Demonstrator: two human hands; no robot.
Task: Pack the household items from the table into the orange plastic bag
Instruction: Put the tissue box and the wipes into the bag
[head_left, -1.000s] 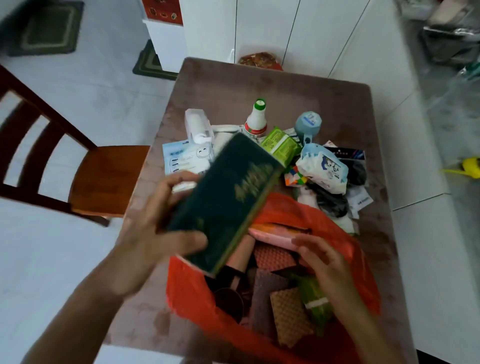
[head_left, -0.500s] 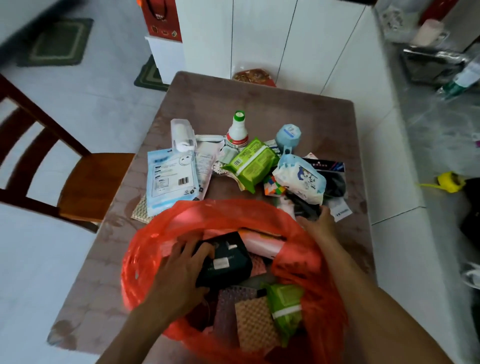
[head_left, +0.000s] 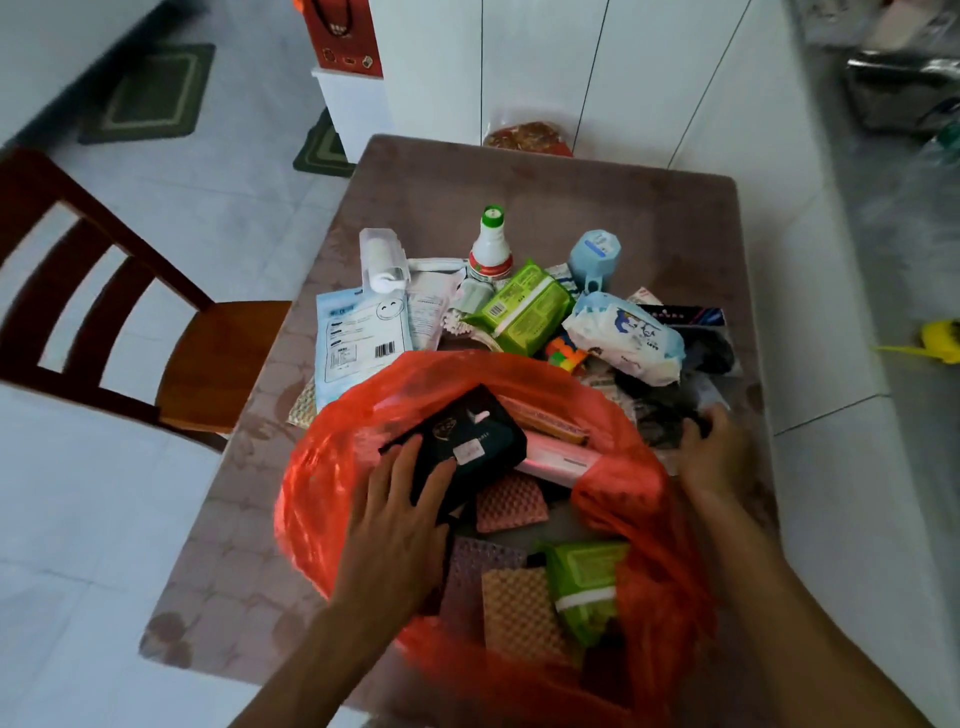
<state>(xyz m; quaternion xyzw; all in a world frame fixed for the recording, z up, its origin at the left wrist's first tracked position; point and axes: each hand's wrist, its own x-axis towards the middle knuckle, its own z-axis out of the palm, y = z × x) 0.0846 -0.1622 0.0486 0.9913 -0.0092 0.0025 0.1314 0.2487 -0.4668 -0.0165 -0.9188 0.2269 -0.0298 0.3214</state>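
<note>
Down on the brown worktop (head_left: 597, 208), seen from the head camera, the orange plastic bag (head_left: 332, 467) sits open at the near edge, its mouth wide and its rim bunched up at about three o'clock. The left hand (head_left: 395, 525) is inside the bag at nine o'clock, fingers spread and laid flat on a dark box (head_left: 467, 441) that lies tilted on top of the packed things. Beside the box, toward one o'clock, lies a pink flat packet (head_left: 558, 460); below it are textured cloths in pink (head_left: 511, 504), purple (head_left: 480, 577) and tan (head_left: 519, 613), and a green wipes pack (head_left: 584, 582) at five o'clock. The right hand (head_left: 714, 454) is outside the bag at two o'clock, reaching onto a dark, blurred item on the worktop; whether its fingers grip it I cannot tell. Beyond the bag, at twelve o'clock, the unpacked things lie in a heap: a mask packet (head_left: 358, 338), a lint roller (head_left: 382, 257), a white bottle with a green cap (head_left: 491, 244), a second green wipes pack (head_left: 522, 306), a blue cup (head_left: 595, 254), a white tissue pack (head_left: 623, 335) and a small colourful cube (head_left: 563, 356). A wooden chair (head_left: 208, 358) stands at nine o'clock beside the worktop.
</note>
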